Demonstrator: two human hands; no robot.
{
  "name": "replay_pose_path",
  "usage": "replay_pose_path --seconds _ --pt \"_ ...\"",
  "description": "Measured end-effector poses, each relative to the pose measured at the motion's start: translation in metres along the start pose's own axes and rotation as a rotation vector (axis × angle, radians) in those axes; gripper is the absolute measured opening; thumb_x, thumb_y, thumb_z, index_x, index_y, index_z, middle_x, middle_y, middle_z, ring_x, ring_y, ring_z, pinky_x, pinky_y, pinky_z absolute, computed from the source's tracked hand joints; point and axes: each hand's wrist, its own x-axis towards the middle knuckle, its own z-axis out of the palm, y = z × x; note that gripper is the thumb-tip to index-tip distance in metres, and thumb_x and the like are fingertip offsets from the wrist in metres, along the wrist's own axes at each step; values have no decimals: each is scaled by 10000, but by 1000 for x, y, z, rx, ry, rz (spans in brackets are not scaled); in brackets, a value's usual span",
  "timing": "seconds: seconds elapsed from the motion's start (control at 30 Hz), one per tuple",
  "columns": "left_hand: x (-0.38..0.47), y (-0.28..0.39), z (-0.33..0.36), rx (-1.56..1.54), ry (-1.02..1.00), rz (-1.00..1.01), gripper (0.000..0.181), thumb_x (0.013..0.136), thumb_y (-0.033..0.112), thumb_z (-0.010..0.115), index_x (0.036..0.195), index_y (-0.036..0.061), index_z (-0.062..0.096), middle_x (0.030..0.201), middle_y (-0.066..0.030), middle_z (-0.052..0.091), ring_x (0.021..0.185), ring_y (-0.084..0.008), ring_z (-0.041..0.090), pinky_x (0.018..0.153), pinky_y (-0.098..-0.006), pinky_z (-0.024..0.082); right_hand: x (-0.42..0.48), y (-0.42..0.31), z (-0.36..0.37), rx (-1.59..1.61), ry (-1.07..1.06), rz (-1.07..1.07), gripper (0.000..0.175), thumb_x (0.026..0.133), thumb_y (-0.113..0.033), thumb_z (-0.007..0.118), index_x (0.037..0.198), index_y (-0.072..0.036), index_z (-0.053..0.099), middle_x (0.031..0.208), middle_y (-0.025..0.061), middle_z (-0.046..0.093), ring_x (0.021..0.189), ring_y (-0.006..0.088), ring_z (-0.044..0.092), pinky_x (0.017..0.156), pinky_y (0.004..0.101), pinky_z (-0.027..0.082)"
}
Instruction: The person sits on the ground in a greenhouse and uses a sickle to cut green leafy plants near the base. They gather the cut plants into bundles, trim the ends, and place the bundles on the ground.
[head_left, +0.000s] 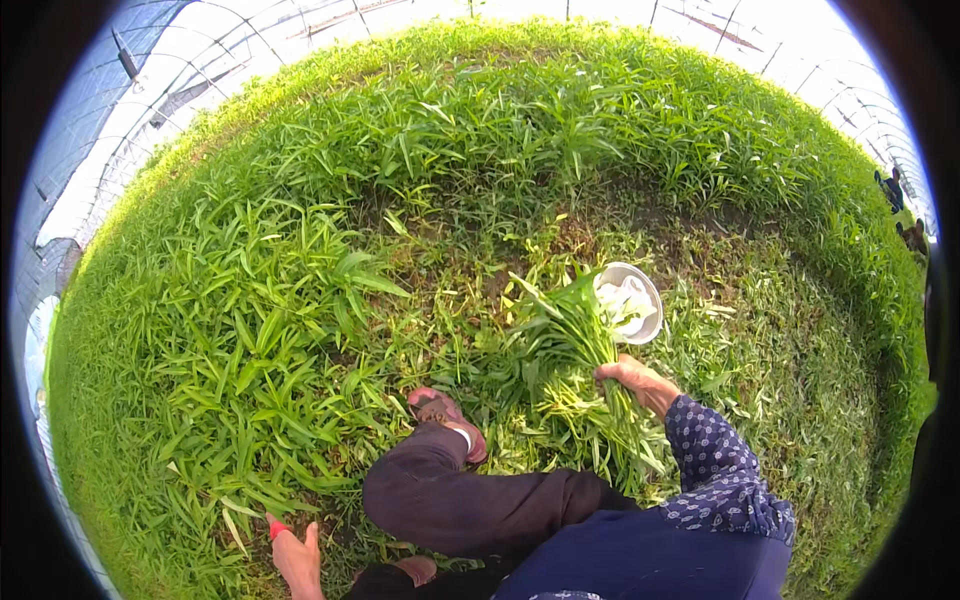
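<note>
My right hand is closed around a bunch of long-leaved green stems, whose leaves spread up and to the left. Below it, more cut stems lie on the ground. Just beyond the bunch, a round pale bowl holds white, crumpled material. My left hand is at the lower left beside standing leafy plants, thumb apart, with something red at a finger. Whether it holds anything is hidden by the leaves.
Dense green plants stand ahead and on both sides. Flattened, cut greenery covers the ground at right. My shoe rests near the middle. A hooped frame with netting edges the plot. Dark figures, possibly people, show at the far right.
</note>
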Motion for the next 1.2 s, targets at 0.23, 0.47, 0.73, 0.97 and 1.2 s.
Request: replay_pose_path --seconds 0.23,0.47,0.73,0.97,1.2 --pt "-3 -31 38 -424 -377 -156 582 862 257 719 1213 -159 512 813 -156 666 699 -180 644 726 -336 511 -6 -3 -48 340 90 -241 259 857 -227 653 971 -5 581 736 56 612 591 153 609 539 297 545" --pt "3 -52 55 -405 -530 -209 742 896 244 694 1409 -157 339 788 -102 653 675 -157 655 679 -301 513 33 6 -6 12 112 -175 435 783 -185 704 1133 3 527 909 77 593 742 152 573 658 288 505" --pt "4 -45 66 -399 -573 -271 652 914 241 689 1342 -156 398 802 -89 641 685 -143 653 661 -290 512 54 32 6 -13 40 -124 641 757 -223 747 1264 55 470 1006 94 614 833 165 591 729 303 527" --pt "14 -36 74 -350 -566 -230 646 910 243 681 1352 -150 421 821 -94 642 705 -144 648 663 -287 505 87 20 77 76 15 -164 598 765 -175 742 1259 59 498 1092 138 628 919 209 602 838 326 501" --pt "-10 -63 63 -278 -587 -293 618 909 180 661 1370 -145 408 836 -121 678 730 -166 679 662 -297 518 160 22 149 188 51 -324 735 750 -138 755 1341 89 382 1076 146 649 910 190 626 876 313 500"
